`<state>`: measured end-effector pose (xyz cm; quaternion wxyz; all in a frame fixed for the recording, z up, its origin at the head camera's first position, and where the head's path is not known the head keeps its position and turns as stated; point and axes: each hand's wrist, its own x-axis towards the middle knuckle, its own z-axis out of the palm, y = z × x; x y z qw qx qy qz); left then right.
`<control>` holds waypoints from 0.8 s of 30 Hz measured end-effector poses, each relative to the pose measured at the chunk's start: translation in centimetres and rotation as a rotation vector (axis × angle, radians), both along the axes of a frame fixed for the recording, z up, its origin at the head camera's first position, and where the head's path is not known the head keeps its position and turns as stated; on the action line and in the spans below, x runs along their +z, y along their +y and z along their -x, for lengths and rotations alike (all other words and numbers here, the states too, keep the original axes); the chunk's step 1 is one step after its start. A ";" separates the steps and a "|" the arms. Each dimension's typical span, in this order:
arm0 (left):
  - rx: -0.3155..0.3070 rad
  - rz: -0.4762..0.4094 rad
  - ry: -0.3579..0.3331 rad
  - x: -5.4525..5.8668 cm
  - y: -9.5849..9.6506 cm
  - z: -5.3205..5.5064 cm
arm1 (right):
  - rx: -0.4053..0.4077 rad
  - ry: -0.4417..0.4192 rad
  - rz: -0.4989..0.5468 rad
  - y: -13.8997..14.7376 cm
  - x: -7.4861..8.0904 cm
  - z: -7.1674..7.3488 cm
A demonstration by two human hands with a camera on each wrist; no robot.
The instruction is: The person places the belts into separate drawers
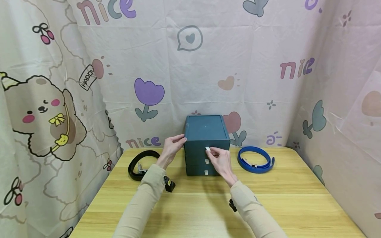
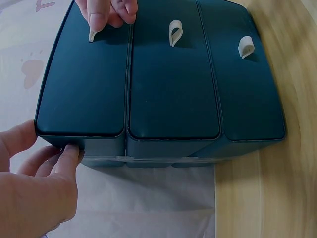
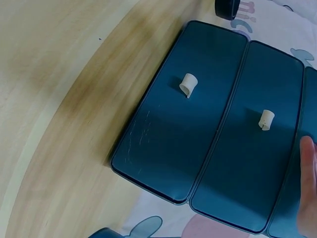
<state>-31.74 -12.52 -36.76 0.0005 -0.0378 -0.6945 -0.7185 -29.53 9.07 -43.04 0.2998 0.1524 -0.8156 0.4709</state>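
A dark teal box with three stacked drawers (image 1: 205, 129) stands at the back middle of the table. Each drawer front carries a white loop pull tab (image 1: 206, 161). My left hand (image 1: 170, 150) grips the box's upper left front corner, with the thumb on the top edge and the fingers against the side in the left wrist view. The top drawer's pull tab (image 2: 92, 35) is pinched between the thumb and fingers of my right hand (image 1: 220, 161). All the drawers look closed. Only the edge of the right hand shows in the right wrist view.
Left of the box lies a coiled black belt (image 1: 131, 169) with a metal buckle, partly behind the left forearm. A coiled blue belt (image 1: 256, 170) lies to the right. A printed cloth (image 1: 190, 66) hangs behind the wooden table (image 1: 196, 211).
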 end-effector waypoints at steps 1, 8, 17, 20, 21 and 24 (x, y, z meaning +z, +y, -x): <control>-0.001 0.000 0.001 0.0 0.0 0.0 | 0.000 -0.001 0.001 0.0 0.0 0.0; -0.003 0.006 0.000 0.1 0.0 -0.1 | -0.002 -0.007 0.004 -0.1 0.0 -0.1; -0.006 0.011 0.001 0.0 -0.1 -0.1 | -0.001 -0.012 0.013 0.1 -0.1 -0.3; -0.003 0.012 0.001 0.0 0.0 0.0 | -0.006 -0.021 0.020 0.3 -0.5 -0.6; -0.002 0.013 0.001 0.0 0.0 0.0 | -0.009 -0.021 0.019 0.4 -0.7 -0.7; -0.003 0.011 -0.001 -0.1 0.0 0.1 | -0.024 -0.041 0.006 0.5 -1.6 -0.9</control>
